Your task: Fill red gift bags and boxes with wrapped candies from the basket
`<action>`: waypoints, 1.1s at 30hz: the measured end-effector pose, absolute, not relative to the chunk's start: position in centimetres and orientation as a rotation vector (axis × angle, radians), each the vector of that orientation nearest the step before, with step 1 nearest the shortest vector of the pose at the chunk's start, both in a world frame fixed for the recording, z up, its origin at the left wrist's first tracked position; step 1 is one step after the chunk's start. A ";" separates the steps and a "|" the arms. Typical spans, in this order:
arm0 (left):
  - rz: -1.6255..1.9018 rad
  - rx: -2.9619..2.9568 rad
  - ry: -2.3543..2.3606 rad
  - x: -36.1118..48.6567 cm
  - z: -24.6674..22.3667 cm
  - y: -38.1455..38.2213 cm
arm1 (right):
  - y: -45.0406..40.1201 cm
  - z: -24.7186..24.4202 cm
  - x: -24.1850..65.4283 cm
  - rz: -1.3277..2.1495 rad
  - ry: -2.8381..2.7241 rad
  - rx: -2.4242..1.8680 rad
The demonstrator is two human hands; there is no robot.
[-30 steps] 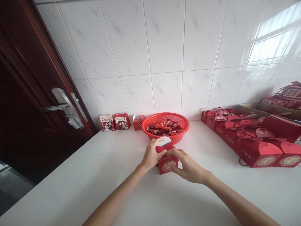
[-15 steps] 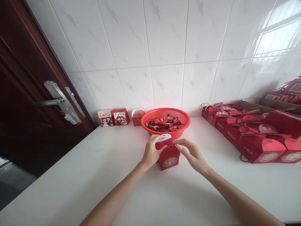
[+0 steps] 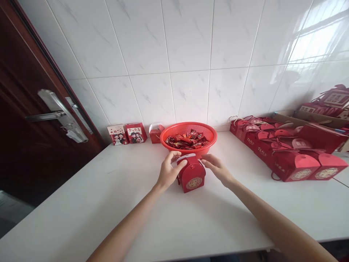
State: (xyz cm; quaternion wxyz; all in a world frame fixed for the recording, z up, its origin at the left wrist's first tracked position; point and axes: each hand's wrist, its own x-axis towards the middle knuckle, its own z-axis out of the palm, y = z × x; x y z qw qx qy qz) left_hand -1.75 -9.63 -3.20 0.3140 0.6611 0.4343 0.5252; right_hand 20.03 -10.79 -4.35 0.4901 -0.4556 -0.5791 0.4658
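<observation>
A small red gift box [image 3: 193, 178] with a gold round emblem on its front stands upright on the table. Its front flap is folded up, and a white-edged flap shows behind it. My left hand [image 3: 169, 170] grips the top left of the box, thumb against the front flap and fingers behind. At the upper right edge, the fingertips of my right hand [image 3: 217, 169] are closed in on the side of the box; their exact contact is partly hidden. A red plastic basket [image 3: 188, 127] of wrapped sweets [image 3: 188, 139] sits just behind the box.
Rows of red gift boxes [image 3: 283, 160] stand at the right, beside a cardboard carton [image 3: 289, 117]. Two printed cards or boxes [image 3: 135, 134] and a small red box [image 3: 156, 134] line the tiled wall [image 3: 188, 87]. A dark door [image 3: 29, 109] is at the left.
The box's flaps have come together into a closed-looking top. My left thumb has moved up over the front flap, and my right fingers have drawn closer together. The view has shifted slightly.
</observation>
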 end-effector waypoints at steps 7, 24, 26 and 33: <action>1.298 1.813 1.126 -1.7 -3.0 -10.0 | -10.6 -4.9 19.6 1.218 -1.447 -1.099; 1.081 1.780 1.244 -1.6 -3.5 -10.1 | -11.0 -2.0 21.4 1.250 -1.269 -0.887; 1.087 1.773 1.232 -1.5 -3.5 -10.1 | -11.2 -1.2 21.1 1.176 -1.309 -0.830; 1.129 1.843 1.175 -1.9 -2.8 -10.4 | -10.9 -0.5 19.4 0.960 -1.723 -0.970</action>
